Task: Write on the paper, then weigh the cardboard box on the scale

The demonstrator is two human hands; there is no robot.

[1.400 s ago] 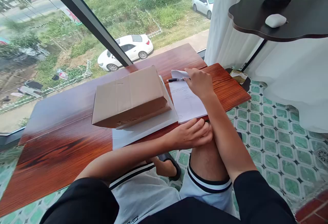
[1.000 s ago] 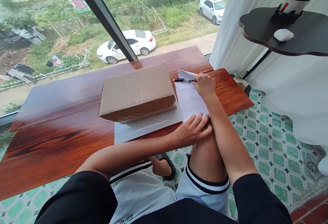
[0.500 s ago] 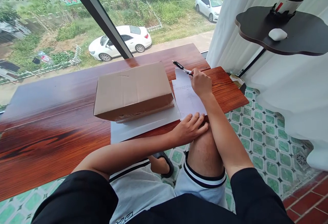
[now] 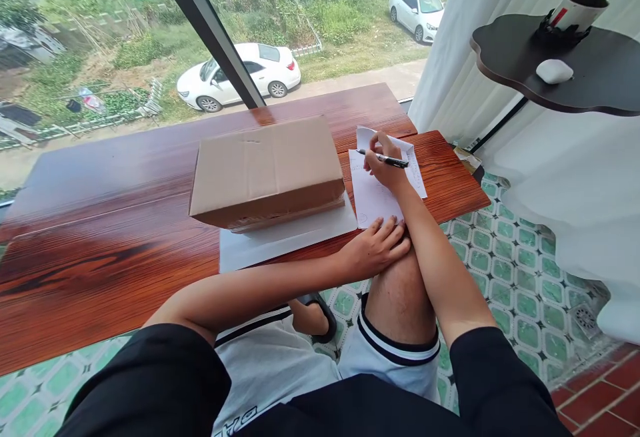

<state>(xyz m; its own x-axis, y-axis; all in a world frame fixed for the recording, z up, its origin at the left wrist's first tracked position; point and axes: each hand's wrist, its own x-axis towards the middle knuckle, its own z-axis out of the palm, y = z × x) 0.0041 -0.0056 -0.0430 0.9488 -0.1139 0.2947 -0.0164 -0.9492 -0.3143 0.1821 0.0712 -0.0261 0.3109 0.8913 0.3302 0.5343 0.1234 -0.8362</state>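
A black pen is pinched between the fingers of the right hand, with its tip pointed left and laid against a white sheet of paper near the sheet's far end. The sheet lies on the right part of a reddish wooden table, just beside a closed cardboard box, and a second piece of paper is seen partly under the hand on the far right. The near edge of the sheet is pressed down by the left hand, whose fingers are spread flat at the table's edge, with the left forearm crossed under the right one. The box is set on a larger white sheet that sticks out toward the person. A bare knee is seen below the table edge, above a green tiled floor. At the upper right, a dark shelf with a small white case on it is seen in front of a white curtain.
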